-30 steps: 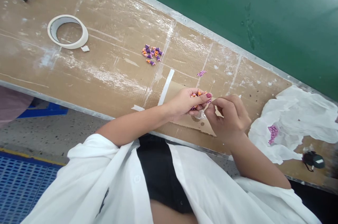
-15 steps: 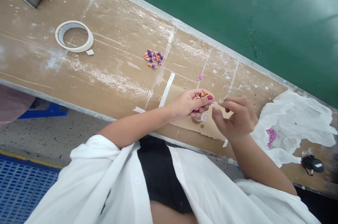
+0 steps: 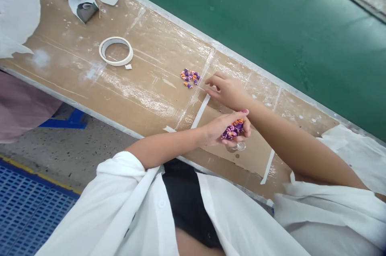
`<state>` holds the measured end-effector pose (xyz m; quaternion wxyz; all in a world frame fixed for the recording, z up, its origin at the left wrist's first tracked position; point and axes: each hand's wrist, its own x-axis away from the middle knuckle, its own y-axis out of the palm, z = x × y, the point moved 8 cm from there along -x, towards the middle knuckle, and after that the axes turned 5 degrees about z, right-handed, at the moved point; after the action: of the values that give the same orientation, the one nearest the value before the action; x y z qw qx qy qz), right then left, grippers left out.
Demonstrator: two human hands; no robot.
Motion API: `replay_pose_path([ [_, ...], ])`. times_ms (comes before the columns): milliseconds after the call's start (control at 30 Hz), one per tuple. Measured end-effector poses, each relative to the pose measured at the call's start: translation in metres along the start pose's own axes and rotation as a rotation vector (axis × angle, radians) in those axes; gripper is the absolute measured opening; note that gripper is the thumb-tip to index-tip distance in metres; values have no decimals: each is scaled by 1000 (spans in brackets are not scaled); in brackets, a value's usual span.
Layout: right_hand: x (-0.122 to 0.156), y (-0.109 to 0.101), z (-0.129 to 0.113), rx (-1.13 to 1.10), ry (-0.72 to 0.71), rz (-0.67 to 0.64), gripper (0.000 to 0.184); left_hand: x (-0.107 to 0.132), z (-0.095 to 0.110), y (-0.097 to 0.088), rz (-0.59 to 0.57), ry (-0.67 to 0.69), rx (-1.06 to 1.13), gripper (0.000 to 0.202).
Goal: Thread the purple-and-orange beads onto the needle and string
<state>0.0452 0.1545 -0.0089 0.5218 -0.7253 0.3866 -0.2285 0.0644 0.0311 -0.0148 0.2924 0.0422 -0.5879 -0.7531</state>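
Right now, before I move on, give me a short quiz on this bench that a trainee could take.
1. Fill in: the tape roll lies ___ on the bench.
2. True or false: the left hand has its fingers shut on a handful of purple-and-orange pieces.
3. The right hand reaches nearest to: A) the tape roll, B) the loose pile of like pieces, C) the bench's near edge.
Key: 1 flat; 2 true; 3 B.

Tape roll (image 3: 120,63) on scuffed bench (image 3: 144,87)
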Motion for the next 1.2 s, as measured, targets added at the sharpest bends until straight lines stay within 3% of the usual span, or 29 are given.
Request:
replay_pose_path([
  [100,-17,17,-16,69,-81,-70,21,-2,-1,-4,13,33,16,41],
  [233,-20,33,-18,184,-96,-142,19,-2,-1,-6,29,43,35,33],
  [433,-8,34,-9,230,-87,-203,16,0,2,-4,56,83,-47,27],
  [567,7,12,11,-92,116,-71,3,0,9,-13,173,183,-92,28],
  [667,32,-8,32,-490,329,102,8,2,19,-27,362,296,-94,28],
  [767,56,-22,44,-612,412,228,14,6,23,-31,440,368,-129,36],
  [833,62,-24,39,-525,354,217,13,6,17,-19,326,327,-231,42],
  [1000,56,4,-10,-213,-19,-79,19,14,-16,18,-112,115,-516,44],
  [1067,52,14,-25,-83,-125,-128,25,16,-22,21,-178,79,-566,42],
  [1200,44,32,-42,125,-254,-221,29,16,-20,19,-181,82,-605,43],
])
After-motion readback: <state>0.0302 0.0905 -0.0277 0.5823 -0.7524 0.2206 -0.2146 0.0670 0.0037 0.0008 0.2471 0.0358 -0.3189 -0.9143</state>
